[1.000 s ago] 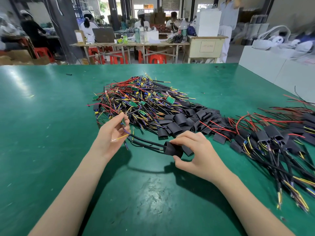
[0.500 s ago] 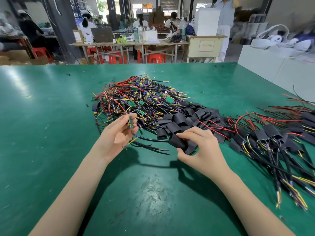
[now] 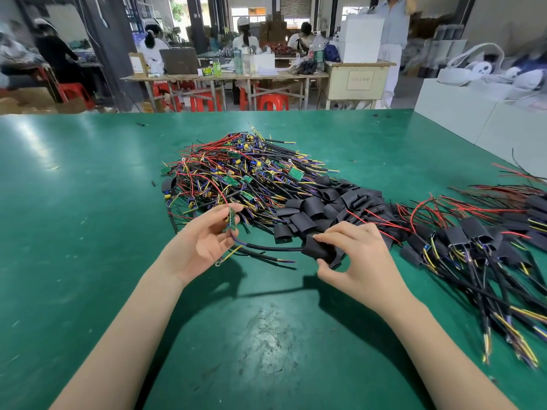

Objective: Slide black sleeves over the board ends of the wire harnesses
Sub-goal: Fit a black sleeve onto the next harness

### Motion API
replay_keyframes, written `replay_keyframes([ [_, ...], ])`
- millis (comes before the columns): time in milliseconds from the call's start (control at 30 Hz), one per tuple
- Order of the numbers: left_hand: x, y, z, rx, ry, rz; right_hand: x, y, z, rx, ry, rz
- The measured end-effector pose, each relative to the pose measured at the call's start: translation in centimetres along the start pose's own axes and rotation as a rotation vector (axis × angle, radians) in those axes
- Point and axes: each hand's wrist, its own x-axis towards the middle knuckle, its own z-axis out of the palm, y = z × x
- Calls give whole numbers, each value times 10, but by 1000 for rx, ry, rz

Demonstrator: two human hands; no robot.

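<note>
1. Black sleeve [image 3: 321, 250]: the right hand [image 3: 359, 258] pinches it between thumb below and curled fingers above, just over the green table [image 3: 88, 261], in front of the heap of loose sleeves [image 3: 319, 208].
2. A black cable [image 3: 272, 248] runs from the sleeve's left opening across to the left hand [image 3: 201, 244]; how far the cable reaches inside the sleeve cannot be seen, since the fingers cover that end.
3. That left hand is palm up, and its thumb and forefinger are closed on a small green board [image 3: 232, 218], held edge-on and roughly upright (the board end of this harness). Thin purple and yellow wires trail from below the board, one ending in a ring terminal [image 3: 218, 264].
4. A second black cable [image 3: 266, 258] lies on the table just beneath the held one, its bare coloured tips pointing right.
5. Behind the hands sits a big tangle of unsleeved harnesses [image 3: 236, 176], red, yellow, purple and black wires with green boards showing.
6. To the right lies a spread of harnesses with sleeves on [image 3: 461, 241], their cables fanning toward the near right edge.
7. Beyond the table, people sit at a long workbench [image 3: 225, 76] with red stools [image 3: 272, 102] under it.
</note>
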Motion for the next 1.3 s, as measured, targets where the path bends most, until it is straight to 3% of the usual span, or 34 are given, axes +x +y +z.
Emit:
replay_keyframes([
  [167, -1, 3, 0, -128, -26, -14, 0, 4, -3, -60, 31, -14],
  [367, 1, -6, 6, -37, -11, 95, 2, 1, -4, 36, 81, -24],
  [633, -2, -24, 27, 106, -119, 53, 1, -18, 3, 179, 140, -115],
  [900, -7, -28, 34, 281, -143, 101, 3, -19, 1, 152, 161, -154],
  [1300, -4, -34, 31, 291, -139, 93, 2, -17, 0, 149, 134, -103],
])
